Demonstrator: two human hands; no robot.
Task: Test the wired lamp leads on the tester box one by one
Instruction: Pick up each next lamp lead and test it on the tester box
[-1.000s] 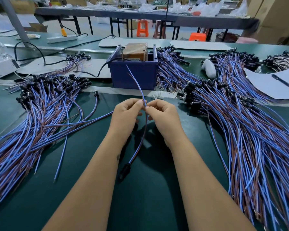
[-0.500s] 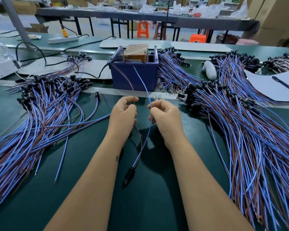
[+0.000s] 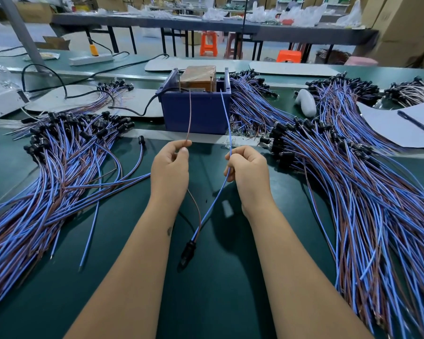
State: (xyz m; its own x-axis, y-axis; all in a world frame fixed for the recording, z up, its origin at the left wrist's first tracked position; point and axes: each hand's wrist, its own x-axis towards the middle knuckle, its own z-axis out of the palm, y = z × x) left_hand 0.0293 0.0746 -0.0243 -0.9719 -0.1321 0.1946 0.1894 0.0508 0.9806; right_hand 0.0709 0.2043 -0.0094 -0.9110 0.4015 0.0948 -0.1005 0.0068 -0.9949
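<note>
One lamp lead is held up over the green table. My left hand (image 3: 170,165) pinches its brown wire (image 3: 189,116), and my right hand (image 3: 246,167) pinches its blue wire (image 3: 227,118). Both wire tips reach up to the front rim of the blue tester box (image 3: 195,111), which holds a brown block with two upright metal pins. The lead's black lamp holder (image 3: 188,249) hangs low between my forearms, just above the table.
A large heap of blue and brown leads (image 3: 353,192) covers the right side, another heap (image 3: 47,172) the left. A black cable (image 3: 132,111) runs into the box. Paper with a pen (image 3: 413,122) lies far right, a white object (image 3: 304,102) beside it.
My hands have moved apart and spread the two wires of the lead. The wire tips have risen toward the tester box, one on each side.
</note>
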